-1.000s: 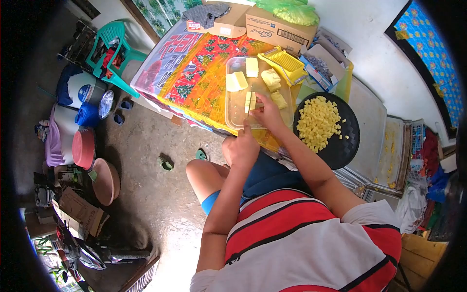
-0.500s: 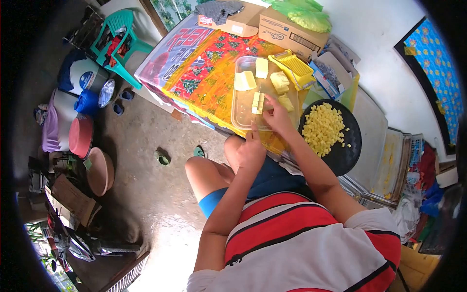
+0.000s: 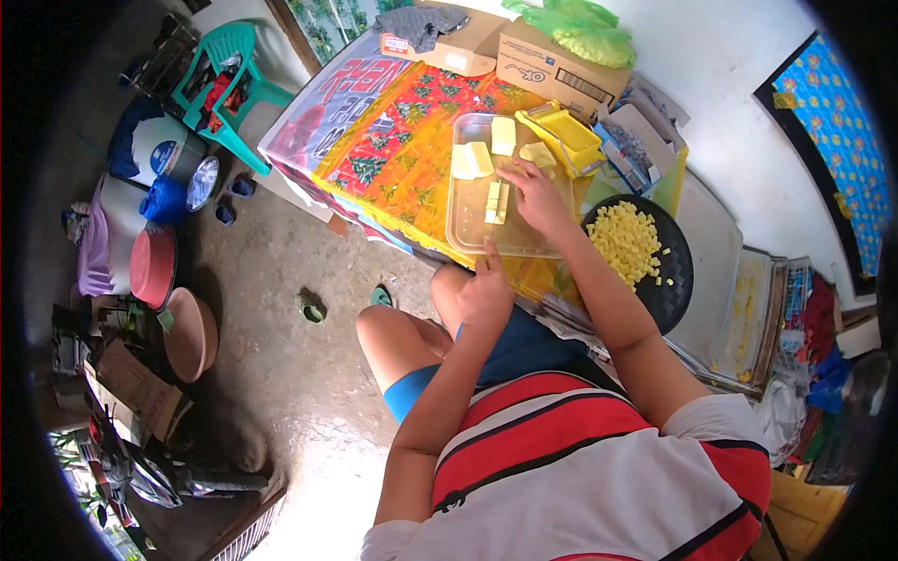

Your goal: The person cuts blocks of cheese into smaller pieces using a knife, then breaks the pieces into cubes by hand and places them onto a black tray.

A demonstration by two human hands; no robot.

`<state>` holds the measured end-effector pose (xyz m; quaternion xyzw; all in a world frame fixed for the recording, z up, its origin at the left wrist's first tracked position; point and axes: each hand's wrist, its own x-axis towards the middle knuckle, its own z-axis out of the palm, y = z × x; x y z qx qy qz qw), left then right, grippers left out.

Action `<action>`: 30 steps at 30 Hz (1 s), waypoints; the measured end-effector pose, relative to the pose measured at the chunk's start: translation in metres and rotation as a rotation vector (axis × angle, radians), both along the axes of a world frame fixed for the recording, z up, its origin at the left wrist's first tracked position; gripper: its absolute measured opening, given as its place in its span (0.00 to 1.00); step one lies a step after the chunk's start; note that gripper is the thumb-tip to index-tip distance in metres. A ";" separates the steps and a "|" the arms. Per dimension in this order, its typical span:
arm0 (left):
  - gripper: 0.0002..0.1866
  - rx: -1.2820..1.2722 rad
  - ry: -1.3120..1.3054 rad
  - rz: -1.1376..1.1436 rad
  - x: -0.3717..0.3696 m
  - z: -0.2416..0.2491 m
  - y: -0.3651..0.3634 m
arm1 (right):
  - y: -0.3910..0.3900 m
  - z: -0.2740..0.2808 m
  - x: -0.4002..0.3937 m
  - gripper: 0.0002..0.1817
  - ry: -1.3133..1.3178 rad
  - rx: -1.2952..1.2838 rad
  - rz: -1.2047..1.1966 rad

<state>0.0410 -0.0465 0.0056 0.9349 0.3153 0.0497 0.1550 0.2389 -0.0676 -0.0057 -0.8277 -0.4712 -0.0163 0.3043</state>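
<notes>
A clear plastic tray (image 3: 460, 224) on the table holds several pale yellow blocks. Near its middle lies a block scored into smaller pieces (image 3: 497, 203). Over the tray's right side, my right hand (image 3: 541, 201) has its fingers apart, with the index finger pointing left above the cut block. Its other fingertips are close to a pale block (image 3: 537, 153) partly hidden behind them. My left hand (image 3: 486, 292) is at the tray's near edge, index finger laid over the rim and the other fingers curled. A black round pan (image 3: 675, 280) to the right holds many small yellow cubes (image 3: 625, 245).
Behind the tray are a yellow slotted cutter (image 3: 566, 138), a cardboard box (image 3: 552, 67) and a green plastic bag (image 3: 585, 33). A patterned cloth (image 3: 393, 154) covers the table. Flat metal trays (image 3: 725, 290) are at the right, a green chair (image 3: 229, 70) at the far left.
My right hand has moved up and away from the cut block, toward the blocks at the tray's upper right. My left hand has stayed at the near rim.
</notes>
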 end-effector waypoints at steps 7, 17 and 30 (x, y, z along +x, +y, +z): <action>0.34 0.007 -0.022 -0.007 0.000 -0.001 -0.001 | 0.003 -0.007 0.003 0.25 -0.008 0.036 0.055; 0.36 -0.015 0.029 -0.006 0.001 0.001 -0.002 | 0.003 -0.016 0.006 0.27 -0.066 0.025 0.044; 0.35 0.030 0.039 -0.026 0.000 -0.002 0.001 | 0.004 -0.017 0.006 0.28 0.038 0.050 0.010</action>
